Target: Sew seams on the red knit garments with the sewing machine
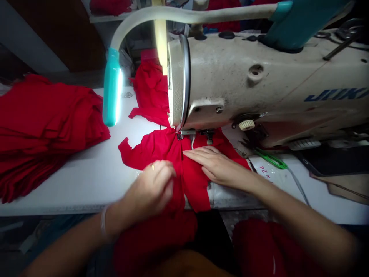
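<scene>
"Red cloth (191, 181) runs from the presser foot (184, 134) over the table's front edge. Where are your hands?"

"My right hand (216, 167) lies flat on it, fingers together, just short of the foot. My left hand (150, 188) is blurred, fingertips bunched at the cloth; I can't tell whether they pinch it."

"Room around you?"

"White tabletop (86, 188) stretches left to a stack of red pieces (43, 130). The Juki sewing machine (245, 77) looms close ahead; the needle is hard to make out."
</scene>
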### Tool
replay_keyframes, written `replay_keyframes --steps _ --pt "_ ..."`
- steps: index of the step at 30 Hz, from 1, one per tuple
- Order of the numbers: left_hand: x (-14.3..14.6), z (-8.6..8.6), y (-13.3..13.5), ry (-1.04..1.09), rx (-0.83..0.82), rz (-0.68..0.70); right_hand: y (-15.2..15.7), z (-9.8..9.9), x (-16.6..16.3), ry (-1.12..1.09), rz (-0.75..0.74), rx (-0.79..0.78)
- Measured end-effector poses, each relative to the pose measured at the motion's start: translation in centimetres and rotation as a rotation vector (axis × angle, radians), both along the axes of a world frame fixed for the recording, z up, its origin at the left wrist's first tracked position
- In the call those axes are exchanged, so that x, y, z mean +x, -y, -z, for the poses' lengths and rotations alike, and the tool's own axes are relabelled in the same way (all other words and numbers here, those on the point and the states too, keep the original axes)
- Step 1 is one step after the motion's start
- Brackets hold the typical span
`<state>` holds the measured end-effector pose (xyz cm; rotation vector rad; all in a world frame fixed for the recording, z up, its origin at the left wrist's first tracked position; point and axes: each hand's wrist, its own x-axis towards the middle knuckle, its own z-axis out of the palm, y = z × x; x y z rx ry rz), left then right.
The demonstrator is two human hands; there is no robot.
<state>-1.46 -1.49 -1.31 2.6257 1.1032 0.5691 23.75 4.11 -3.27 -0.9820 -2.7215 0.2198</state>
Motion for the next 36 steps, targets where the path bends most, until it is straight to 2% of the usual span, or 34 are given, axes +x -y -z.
replay_keyframes --steps 2,4,6,8,10,12,14,17,18,19,21,22,24,26,29,32,34,36 --pt "0.1 1.7 4.8 0.02 0.052 -0.041 0.4 -0.8 1.2 0.178 -0.043 0.056" --pt "0.0 4.3 7.9 -0.123 0.205 -0.208 0.9 -1.4 1.8 0.297 -0.089 0.163" --pt "-0.6 6.4 8.8 -0.188 0.329 -0.318 1.4 -1.8 1.9 0.324 -0.174 0.249" --pt "-1.8 7.3 8.2 -0.2 0.356 -0.305 2.1 -2.0 1.5 0.289 -0.271 0.31" --pt "-3.4 6.6 7.0 -0.172 0.304 -0.226 3.2 -2.2 0.8 0.207 -0.316 0.354" --pt "-5.1 4.8 5.8 -0.089 0.171 -0.186 4.8 -2.1 -0.1 0.102 -0.309 0.341" --pt "-6.6 2.6 4.6 0.075 0.008 -0.297 6.9 -2.1 -1.3 0.026 -0.298 0.246" --pt "-7.1 0.1 2.3 0.339 -0.092 -0.597 9.9 -2.2 -3.6 0.06 -0.266 0.005" --pt "-6.8 -0.2 1.4 0.347 -0.112 -0.601 10.8 -2.2 -4.4 0.093 -0.254 -0.093" --pt "-6.4 -0.4 0.4 0.296 -0.136 -0.545 11.4 -2.2 -5.3 0.124 -0.249 -0.191" --pt "-5.3 -0.1 -1.3 0.072 -0.178 -0.393 12.5 -1.7 -7.1 0.188 -0.244 -0.339" --pt "-4.7 0.2 -1.9 -0.041 -0.178 -0.366 12.9 -1.2 -7.9 0.234 -0.231 -0.367" --pt "-3.6 0.9 -2.2 -0.151 -0.105 -0.432 13.5 0.1 -9.3 0.333 -0.191 -0.328" --pt "-2.5 1.6 -1.1 -0.149 -0.009 -0.439 13.9 1.3 -9.9 0.357 -0.196 -0.232" --pt "-1.0 3.1 1.9 -0.212 0.088 -0.243 13.8 1.3 -8.6 0.234 -0.25 -0.09" --pt "-0.7 4.9 3.8 -0.279 0.16 -0.157 13.5 -0.1 -5.7 0.348 -0.033 -0.05" --pt "-1.0 5.5 3.9 -0.256 0.202 -0.156 13.7 -0.7 -4.3 0.49 0.02 -0.207" --pt "-1.7 5.5 3.6 -0.226 0.218 -0.152 14.2 -0.7 -3.8 0.552 -0.055 -0.422"
